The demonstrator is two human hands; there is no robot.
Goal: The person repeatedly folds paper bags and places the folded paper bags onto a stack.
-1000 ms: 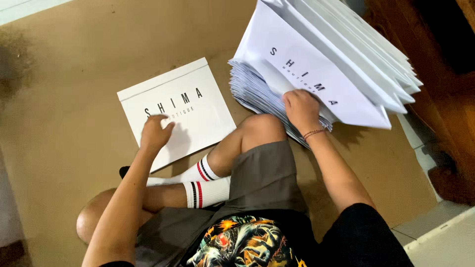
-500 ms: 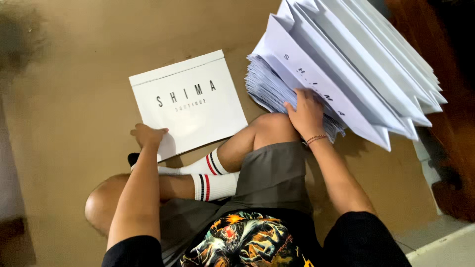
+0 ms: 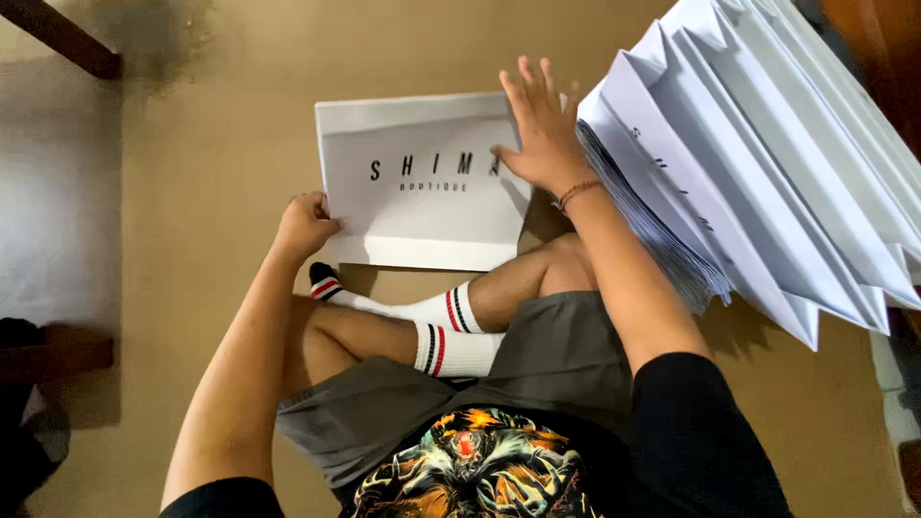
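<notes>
Both hands sit on one flat white paper bag (image 3: 422, 206) w/ black lettering, lying face-up on the tan floor (image 3: 211, 125) just past the crossed legs. Left hand (image 3: 305, 225) is curled at the bag's left edge near the lower corner, fingers folded in; can't tell if they actually pinch the paper or only press vs. it. Right hand (image 3: 539, 129) lies flat, palm down, fingers spread apart, on the bag's upper right part, covering the end of the lettering. The bag is smooth, matte and rectangular, w/ a folded band along the top edge.

To the right, a big stack of folded white paper bags (image 3: 758, 163) fans out, sharp creased edges pointing down-left, thin layered sheets at its lower side; it's just beside the right forearm.

Person sits cross-legged: grey shorts (image 3: 547, 374), white ribbed socks w/ red and black stripes (image 3: 451, 350), black printed shirt. A dark wooden bar (image 3: 58, 38) is at the top left.
</notes>
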